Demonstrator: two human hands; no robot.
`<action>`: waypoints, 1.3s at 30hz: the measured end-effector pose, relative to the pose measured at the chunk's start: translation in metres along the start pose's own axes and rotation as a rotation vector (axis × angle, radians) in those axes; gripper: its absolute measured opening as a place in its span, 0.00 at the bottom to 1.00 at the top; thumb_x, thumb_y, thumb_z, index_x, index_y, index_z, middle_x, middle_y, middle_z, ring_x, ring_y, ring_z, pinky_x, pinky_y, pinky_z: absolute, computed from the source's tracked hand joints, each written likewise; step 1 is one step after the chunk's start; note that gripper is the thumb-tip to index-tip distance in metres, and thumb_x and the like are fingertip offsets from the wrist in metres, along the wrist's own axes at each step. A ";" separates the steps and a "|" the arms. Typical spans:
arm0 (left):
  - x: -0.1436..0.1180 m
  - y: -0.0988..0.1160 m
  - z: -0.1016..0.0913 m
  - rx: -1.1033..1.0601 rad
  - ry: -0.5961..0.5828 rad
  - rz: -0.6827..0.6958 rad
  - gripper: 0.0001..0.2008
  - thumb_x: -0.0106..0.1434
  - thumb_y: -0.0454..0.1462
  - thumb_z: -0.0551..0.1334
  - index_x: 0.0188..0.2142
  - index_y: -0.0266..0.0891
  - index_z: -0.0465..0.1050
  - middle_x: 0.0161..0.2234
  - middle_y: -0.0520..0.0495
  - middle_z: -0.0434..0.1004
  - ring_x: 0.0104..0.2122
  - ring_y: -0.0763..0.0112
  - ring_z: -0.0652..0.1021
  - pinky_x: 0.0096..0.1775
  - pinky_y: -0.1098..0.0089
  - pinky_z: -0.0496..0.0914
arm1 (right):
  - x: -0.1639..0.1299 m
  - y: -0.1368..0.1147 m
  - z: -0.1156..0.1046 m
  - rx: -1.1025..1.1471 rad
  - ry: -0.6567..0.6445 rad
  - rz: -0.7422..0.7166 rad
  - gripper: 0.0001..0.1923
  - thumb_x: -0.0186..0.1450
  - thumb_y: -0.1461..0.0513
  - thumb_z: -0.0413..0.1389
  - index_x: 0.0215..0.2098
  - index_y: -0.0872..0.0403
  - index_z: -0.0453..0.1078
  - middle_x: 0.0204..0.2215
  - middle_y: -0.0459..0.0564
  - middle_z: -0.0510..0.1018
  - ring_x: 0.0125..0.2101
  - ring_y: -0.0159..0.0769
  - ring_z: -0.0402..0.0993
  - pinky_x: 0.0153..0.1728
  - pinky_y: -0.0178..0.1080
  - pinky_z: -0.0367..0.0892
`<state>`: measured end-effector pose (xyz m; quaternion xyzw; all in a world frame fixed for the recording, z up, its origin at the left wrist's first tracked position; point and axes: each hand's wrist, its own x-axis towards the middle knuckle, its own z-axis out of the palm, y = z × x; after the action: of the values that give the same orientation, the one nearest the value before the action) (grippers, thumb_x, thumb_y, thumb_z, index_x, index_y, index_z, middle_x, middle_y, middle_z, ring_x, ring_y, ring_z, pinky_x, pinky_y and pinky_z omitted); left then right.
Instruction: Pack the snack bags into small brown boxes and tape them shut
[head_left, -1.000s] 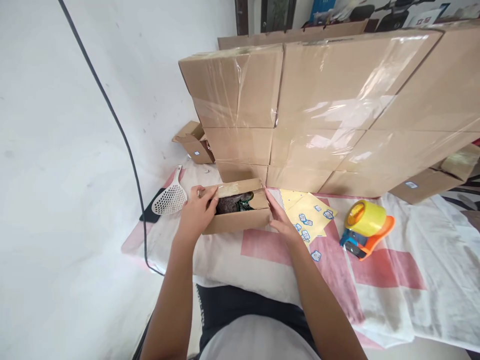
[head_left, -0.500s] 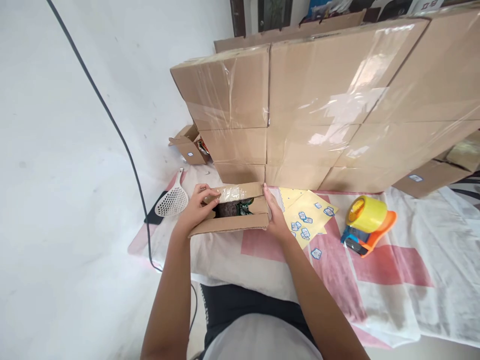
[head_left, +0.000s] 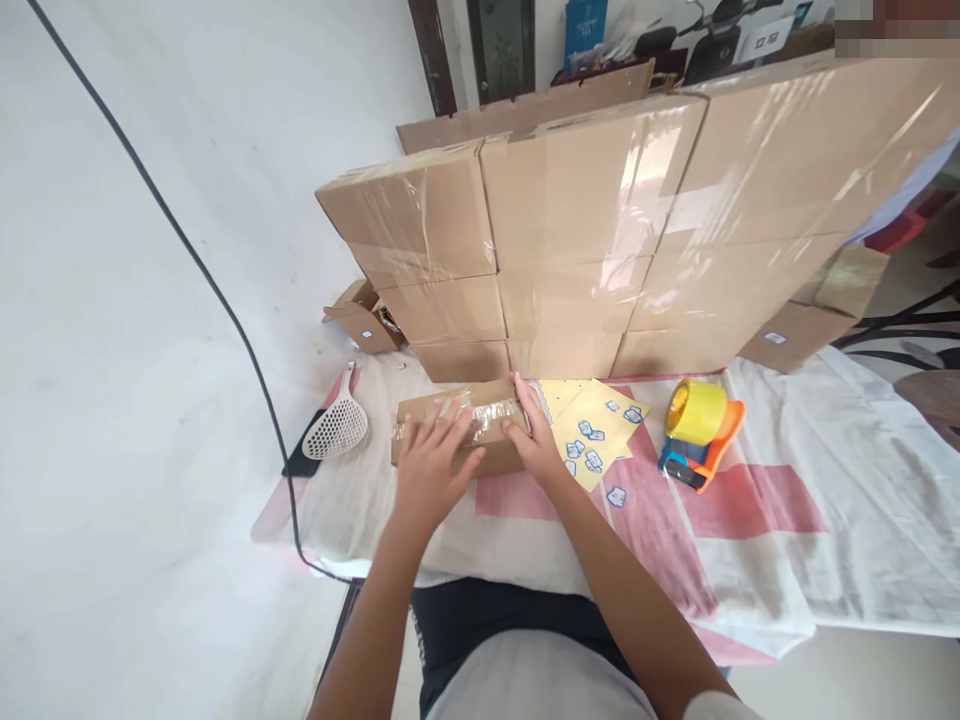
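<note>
A small cardboard box (head_left: 417, 417) lies on the white and pink cloth (head_left: 787, 520) in front of me, its top flaps folded down. My left hand (head_left: 435, 462) lies flat on the closed flaps with the fingers spread. At the box's right end, my right hand (head_left: 532, 432) presses against the top and side. Old clear tape shines on the flaps between my hands. The contents are hidden.
A wall of taped cardboard boxes (head_left: 600, 220) stands just behind. Yellow sticker sheets (head_left: 592, 432) and an orange tape dispenser with a yellow roll (head_left: 697, 430) lie to the right. At the left are a white slotted scoop (head_left: 335, 425), an open small box (head_left: 364, 318) and a black cable (head_left: 225, 305).
The box was open with a dark item showing inside; both hands have folded its flaps down and now press on the closed top. The camera has tilted a little.
</note>
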<state>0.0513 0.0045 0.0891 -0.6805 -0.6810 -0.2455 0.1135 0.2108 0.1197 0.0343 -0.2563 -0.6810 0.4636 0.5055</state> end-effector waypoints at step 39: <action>-0.013 0.132 0.096 -1.123 -0.417 -0.555 0.21 0.65 0.56 0.60 0.41 0.43 0.77 0.31 0.45 0.81 0.29 0.66 0.78 0.32 0.67 0.71 | -0.020 -0.034 -0.144 -0.199 0.575 0.050 0.24 0.73 0.47 0.46 0.25 0.51 0.55 0.23 0.42 0.58 0.25 0.30 0.55 0.28 0.36 0.54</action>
<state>0.1988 0.0337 0.0249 -0.4687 -0.6071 -0.4467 -0.4606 0.3552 0.1418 0.0636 -0.4422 -0.5455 0.3152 0.6384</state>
